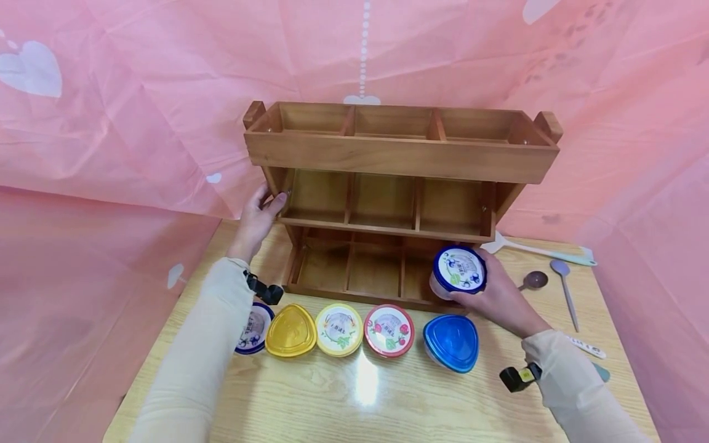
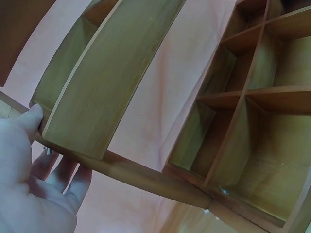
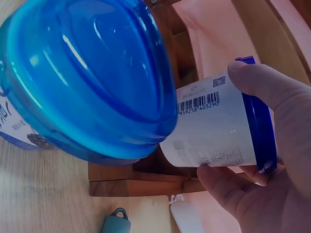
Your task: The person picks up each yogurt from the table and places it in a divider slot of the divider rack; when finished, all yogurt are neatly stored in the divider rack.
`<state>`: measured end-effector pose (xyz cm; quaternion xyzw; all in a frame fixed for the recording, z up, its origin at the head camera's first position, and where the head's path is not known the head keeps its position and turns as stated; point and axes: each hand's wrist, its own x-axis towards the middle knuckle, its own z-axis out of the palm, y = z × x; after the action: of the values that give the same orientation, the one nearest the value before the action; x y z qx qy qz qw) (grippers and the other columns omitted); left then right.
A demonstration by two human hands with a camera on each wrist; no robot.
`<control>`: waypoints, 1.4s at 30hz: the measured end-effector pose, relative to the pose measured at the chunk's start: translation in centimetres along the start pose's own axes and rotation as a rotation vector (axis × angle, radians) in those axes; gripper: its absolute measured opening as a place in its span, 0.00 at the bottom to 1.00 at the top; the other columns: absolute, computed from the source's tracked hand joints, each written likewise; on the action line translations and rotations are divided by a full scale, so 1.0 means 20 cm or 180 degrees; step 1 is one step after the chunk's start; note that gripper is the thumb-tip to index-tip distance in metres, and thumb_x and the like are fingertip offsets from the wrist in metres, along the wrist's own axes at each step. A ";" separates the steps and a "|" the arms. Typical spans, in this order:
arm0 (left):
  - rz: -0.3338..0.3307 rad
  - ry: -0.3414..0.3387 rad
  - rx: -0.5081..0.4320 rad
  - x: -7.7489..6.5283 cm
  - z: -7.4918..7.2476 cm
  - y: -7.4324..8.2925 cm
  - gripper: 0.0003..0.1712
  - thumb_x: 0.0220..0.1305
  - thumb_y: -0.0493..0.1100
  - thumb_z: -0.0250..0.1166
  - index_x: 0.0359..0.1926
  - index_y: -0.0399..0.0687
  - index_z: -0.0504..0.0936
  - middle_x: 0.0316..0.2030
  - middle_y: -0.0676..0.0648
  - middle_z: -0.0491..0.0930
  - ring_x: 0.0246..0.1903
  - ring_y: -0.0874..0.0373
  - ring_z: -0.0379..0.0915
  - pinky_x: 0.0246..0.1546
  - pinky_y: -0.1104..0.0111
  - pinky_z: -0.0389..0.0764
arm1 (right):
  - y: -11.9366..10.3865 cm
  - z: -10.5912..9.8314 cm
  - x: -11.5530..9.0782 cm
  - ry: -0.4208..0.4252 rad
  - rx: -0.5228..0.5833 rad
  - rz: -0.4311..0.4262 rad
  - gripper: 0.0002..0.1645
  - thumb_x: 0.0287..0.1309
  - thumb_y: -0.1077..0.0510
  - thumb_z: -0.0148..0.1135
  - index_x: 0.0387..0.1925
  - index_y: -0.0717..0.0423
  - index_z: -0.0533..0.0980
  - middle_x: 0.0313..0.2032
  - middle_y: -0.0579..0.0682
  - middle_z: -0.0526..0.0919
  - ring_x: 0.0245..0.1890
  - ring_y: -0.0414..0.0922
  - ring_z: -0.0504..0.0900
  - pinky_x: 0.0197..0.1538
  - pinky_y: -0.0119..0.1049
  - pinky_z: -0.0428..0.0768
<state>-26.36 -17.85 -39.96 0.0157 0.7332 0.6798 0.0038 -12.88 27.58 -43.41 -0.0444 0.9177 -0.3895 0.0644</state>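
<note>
A three-tier wooden rack [image 1: 399, 157] with divided compartments stands at the back of the table. My left hand [image 1: 257, 218] grips its left side by the middle tier. In the left wrist view the thumb lies on the edge, the fingers behind the side piece. My right hand [image 1: 503, 298] holds a round yogurt-like tub [image 1: 458, 269], white with a dark blue lid and blueberry print, in front of the lower tier's right compartment. In the right wrist view the tub [image 3: 209, 128] shows its barcode side between thumb and fingers. Whether its base touches the rack cannot be seen.
Along the rack's front stand a blueberry tub [image 1: 255, 329], partly behind the left sleeve, a yellow-lidded container [image 1: 291, 331], a yellow-rimmed tub [image 1: 339, 330], a red-rimmed tub [image 1: 389, 331] and a blue-lidded container [image 1: 451, 343]. A spatula [image 1: 545, 251] and spoons [image 1: 534, 280] lie right.
</note>
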 end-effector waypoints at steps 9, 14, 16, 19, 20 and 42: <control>0.0029 -0.0195 0.0077 -0.01 -0.03 0.01 0.34 0.72 0.47 0.58 0.75 0.55 0.59 0.73 0.46 0.60 0.73 0.48 0.56 0.72 0.53 0.62 | 0.02 0.05 0.08 -0.0157 0.0124 -0.0066 0.67 0.47 0.46 0.78 0.76 0.52 0.43 0.70 0.62 0.57 0.67 0.64 0.61 0.67 0.67 0.63; -0.0139 -0.0226 0.0079 -0.03 -0.09 0.00 0.35 0.73 0.46 0.57 0.76 0.54 0.56 0.75 0.46 0.57 0.74 0.50 0.53 0.74 0.54 0.58 | 0.02 0.12 0.14 -0.0326 0.0240 -0.0056 0.68 0.46 0.45 0.78 0.76 0.48 0.41 0.71 0.58 0.55 0.69 0.61 0.60 0.68 0.66 0.63; -0.0142 -0.0209 0.0077 -0.04 -0.11 0.01 0.35 0.73 0.45 0.57 0.76 0.53 0.56 0.75 0.46 0.58 0.74 0.50 0.53 0.74 0.54 0.58 | 0.02 0.14 0.17 -0.0364 0.0225 -0.0068 0.69 0.45 0.43 0.78 0.76 0.49 0.42 0.71 0.58 0.56 0.69 0.61 0.60 0.69 0.65 0.63; -0.0073 -0.0236 0.0060 -0.02 -0.11 0.00 0.35 0.72 0.46 0.58 0.75 0.52 0.58 0.74 0.45 0.59 0.74 0.50 0.54 0.74 0.54 0.59 | 0.03 0.15 0.20 -0.0355 0.0157 -0.0036 0.68 0.44 0.44 0.79 0.75 0.52 0.43 0.70 0.58 0.57 0.69 0.60 0.61 0.69 0.65 0.62; -0.0061 -0.0251 0.0059 -0.02 -0.11 0.00 0.35 0.72 0.46 0.59 0.75 0.52 0.58 0.74 0.45 0.59 0.73 0.50 0.55 0.73 0.54 0.59 | 0.04 0.15 0.21 -0.0350 0.0124 -0.0023 0.68 0.44 0.44 0.79 0.75 0.53 0.43 0.70 0.58 0.57 0.68 0.60 0.61 0.70 0.65 0.61; -0.0127 -0.0270 0.0013 0.02 -0.09 -0.03 0.33 0.73 0.43 0.58 0.75 0.50 0.58 0.74 0.43 0.59 0.72 0.48 0.57 0.73 0.53 0.61 | 0.16 0.19 0.25 -0.0459 -0.0244 0.0117 0.68 0.49 0.41 0.75 0.76 0.58 0.42 0.73 0.66 0.53 0.69 0.67 0.59 0.67 0.65 0.64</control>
<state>-26.90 -19.73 -40.35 0.0299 0.7340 0.6768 0.0484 -17.38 26.49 -48.72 -0.0578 0.9256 -0.3487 0.1357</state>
